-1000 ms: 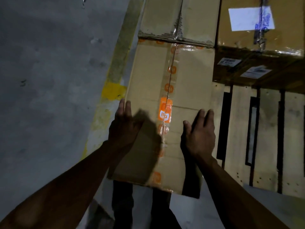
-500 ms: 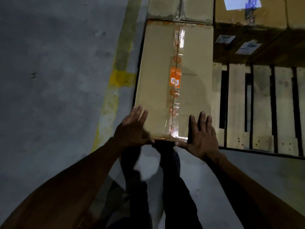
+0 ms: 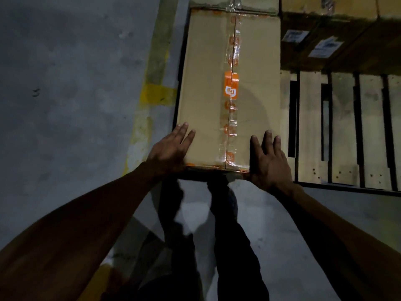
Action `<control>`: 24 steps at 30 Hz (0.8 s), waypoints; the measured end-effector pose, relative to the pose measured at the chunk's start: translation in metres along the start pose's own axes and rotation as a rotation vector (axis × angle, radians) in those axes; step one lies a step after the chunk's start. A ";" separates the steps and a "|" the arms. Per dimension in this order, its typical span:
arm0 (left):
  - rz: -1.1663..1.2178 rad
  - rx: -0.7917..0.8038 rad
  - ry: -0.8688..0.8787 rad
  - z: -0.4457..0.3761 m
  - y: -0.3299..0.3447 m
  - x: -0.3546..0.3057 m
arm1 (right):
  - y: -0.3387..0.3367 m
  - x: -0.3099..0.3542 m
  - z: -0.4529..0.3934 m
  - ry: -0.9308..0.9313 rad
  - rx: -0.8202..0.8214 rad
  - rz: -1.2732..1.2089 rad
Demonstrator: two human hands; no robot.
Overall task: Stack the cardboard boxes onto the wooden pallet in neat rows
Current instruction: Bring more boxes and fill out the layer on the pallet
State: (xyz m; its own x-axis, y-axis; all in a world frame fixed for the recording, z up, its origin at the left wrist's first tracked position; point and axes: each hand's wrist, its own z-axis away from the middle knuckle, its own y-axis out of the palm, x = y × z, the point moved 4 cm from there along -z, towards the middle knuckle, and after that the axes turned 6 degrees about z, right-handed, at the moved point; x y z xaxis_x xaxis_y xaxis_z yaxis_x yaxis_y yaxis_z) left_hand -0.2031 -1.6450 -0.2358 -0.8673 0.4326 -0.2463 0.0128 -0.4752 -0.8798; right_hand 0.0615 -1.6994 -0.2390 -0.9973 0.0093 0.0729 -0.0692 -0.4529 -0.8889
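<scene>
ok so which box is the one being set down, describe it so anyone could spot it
Find the wooden pallet; the box lies along its left edge, beside the yellow floor line. Both hands, left and right, rest on its near end. Unlike the white-labelled boxes behind, it has orange-logo tape down its centre seam.

Right of the right hand's fingers (image 3: 267, 140) bare pallet slats (image 3: 310, 127) lie open; ahead, labelled boxes (image 3: 325, 46) block the way, seemingly touching the long box (image 3: 208, 83).

An orange logo sticker (image 3: 231, 87) — white mark — on the cardboard box's (image 3: 206, 83) tape; other labels (image 3: 325, 46) illegible.
</scene>
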 end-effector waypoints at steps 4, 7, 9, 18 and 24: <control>0.052 -0.004 -0.003 0.000 -0.004 0.004 | -0.002 0.003 -0.002 -0.012 -0.007 -0.018; 0.072 -0.037 0.002 -0.001 -0.001 0.008 | -0.001 0.005 -0.005 -0.017 -0.008 -0.006; 0.054 -0.033 -0.009 -0.001 0.003 0.009 | 0.001 0.004 -0.004 -0.013 -0.007 -0.003; -0.007 -0.060 0.016 -0.003 0.008 0.010 | -0.001 0.006 -0.003 -0.012 0.019 -0.009; -0.053 -0.022 0.022 -0.001 0.012 0.013 | -0.004 0.008 -0.002 -0.008 0.038 -0.012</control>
State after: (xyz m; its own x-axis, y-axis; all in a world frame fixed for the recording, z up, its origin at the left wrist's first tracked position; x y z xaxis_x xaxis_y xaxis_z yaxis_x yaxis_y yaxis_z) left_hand -0.2141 -1.6441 -0.2500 -0.8556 0.4742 -0.2076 -0.0221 -0.4341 -0.9006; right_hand 0.0541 -1.6953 -0.2357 -0.9962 0.0082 0.0872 -0.0801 -0.4866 -0.8700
